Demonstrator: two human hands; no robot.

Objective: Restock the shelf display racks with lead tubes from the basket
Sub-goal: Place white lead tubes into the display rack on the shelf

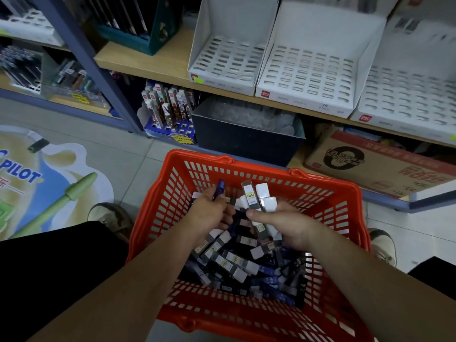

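A red plastic basket [328,193] stands on the floor between my feet, holding a heap of lead tubes [237,262], dark grey, black and blue with white caps. My left hand [209,213] is inside the basket, closed on a blue lead tube [219,188] that sticks up from the fingers. My right hand [283,224] grips a bundle of grey tubes with white caps [259,201], held upright. On the wooden shelf above stand three white display racks [306,72] with rows of slots, all without tubes.
A teal box [148,30] sits at the shelf's left. Below the shelf are a dark bin [246,141], a blue pen display [170,112] and a cardboard carton [375,164]. A blue shelf post [91,62] stands left. My shoes [111,218] flank the basket on the tiled floor.
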